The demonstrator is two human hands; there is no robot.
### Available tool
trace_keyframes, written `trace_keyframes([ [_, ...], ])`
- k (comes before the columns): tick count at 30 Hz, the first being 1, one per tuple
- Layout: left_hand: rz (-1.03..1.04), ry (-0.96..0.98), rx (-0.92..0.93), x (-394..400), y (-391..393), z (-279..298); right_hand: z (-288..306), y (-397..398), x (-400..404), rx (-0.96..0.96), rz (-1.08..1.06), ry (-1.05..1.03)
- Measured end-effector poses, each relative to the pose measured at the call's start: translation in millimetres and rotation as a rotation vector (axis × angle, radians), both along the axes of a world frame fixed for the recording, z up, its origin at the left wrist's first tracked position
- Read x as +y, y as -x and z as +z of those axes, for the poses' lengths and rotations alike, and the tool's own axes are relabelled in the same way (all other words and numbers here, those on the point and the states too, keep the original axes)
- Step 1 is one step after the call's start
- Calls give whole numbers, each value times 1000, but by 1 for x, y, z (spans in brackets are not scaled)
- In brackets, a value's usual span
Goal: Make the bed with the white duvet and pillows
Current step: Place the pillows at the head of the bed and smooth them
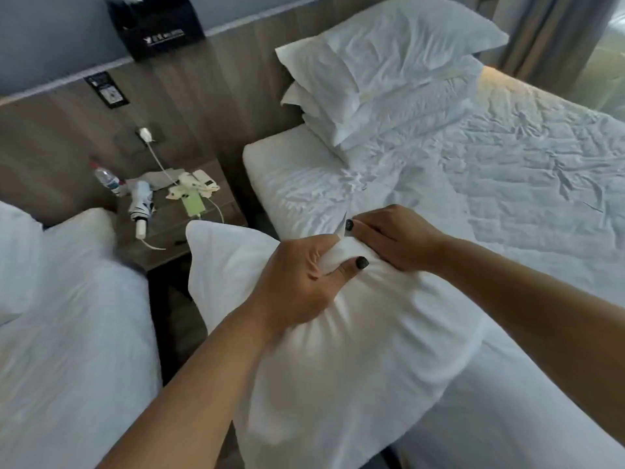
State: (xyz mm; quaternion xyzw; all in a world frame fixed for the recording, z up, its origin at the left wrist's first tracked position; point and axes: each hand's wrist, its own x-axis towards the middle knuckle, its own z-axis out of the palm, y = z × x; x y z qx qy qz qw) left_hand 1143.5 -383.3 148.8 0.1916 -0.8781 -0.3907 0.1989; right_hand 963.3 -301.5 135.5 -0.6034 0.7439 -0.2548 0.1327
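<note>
A: Pillow (355, 333) in hand, at the near edge of the bed (507, 204), its left end hanging over the gap beside the nightstand (189, 231).

B: Grip?

A: Both clamped on it. Left hand (297, 282) bunches the case cloth at the top edge, thumb across the fold. Right hand (392, 235) pinches the same bunch from the other side, fingers curled. The hands are nearly touching.

B: Other pillows?

A: A stack (389, 72) at the head of the bed against the headboard (209, 96). How many, I cannot tell. Sheet below them is creased.

B: Duvet?

A: Can't tell it from the sheet.

B: Nightstand?

A: Water bottle (107, 179), folded umbrella (141, 204), green phone (193, 204) on a white cable (159, 164) running to a wall plug. Second bed (67, 333) on the left, white. Curtain (548, 35) far right.
</note>
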Motion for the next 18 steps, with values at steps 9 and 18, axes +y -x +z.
trace_keyframes([
  [9, 220, 841, -105, -49, -226, 97, 59, -219, -75, -233, 9, 274],
  [18, 570, 1499, -101, -49, -386, 232, 174, -390, -122, -627, 200, 500],
])
